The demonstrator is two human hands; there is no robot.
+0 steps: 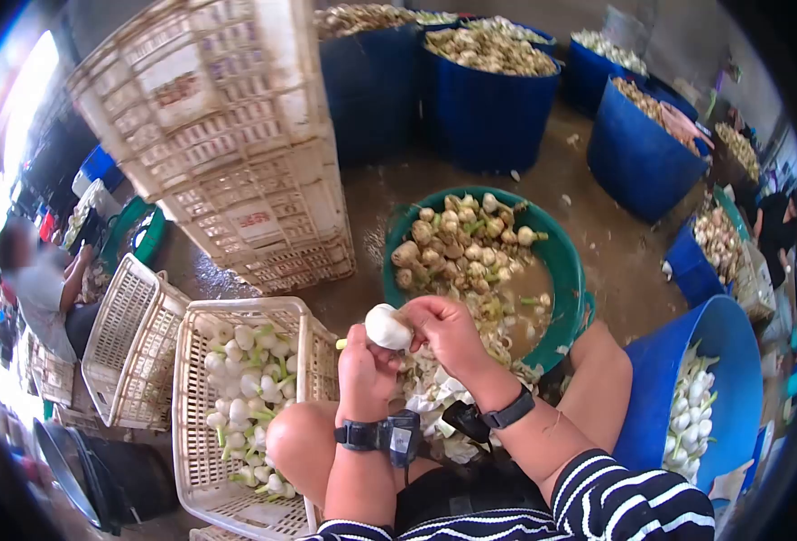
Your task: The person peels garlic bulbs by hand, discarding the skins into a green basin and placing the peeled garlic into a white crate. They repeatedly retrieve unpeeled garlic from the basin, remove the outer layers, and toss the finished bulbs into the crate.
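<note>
My left hand (364,368) holds a white garlic bulb (386,325), its short green stem poking out to the left. The fingers of my right hand (449,335) are closed on the bulb's right side, where a brownish bit shows. Just beyond my hands stands a green tub (571,270) of unpeeled, brownish garlic in murky water. Loose white peelings (434,392) lie below my hands, between my legs. To my left, a white plastic crate (191,455) contains many clean white bulbs with green stems.
Stacked white crates (263,171) rise at the front left, with another crate (128,347) below. Blue barrels (488,113) of garlic line the back. A tilted blue barrel (741,361) at my right holds white bulbs. Another person (42,288) sits far left.
</note>
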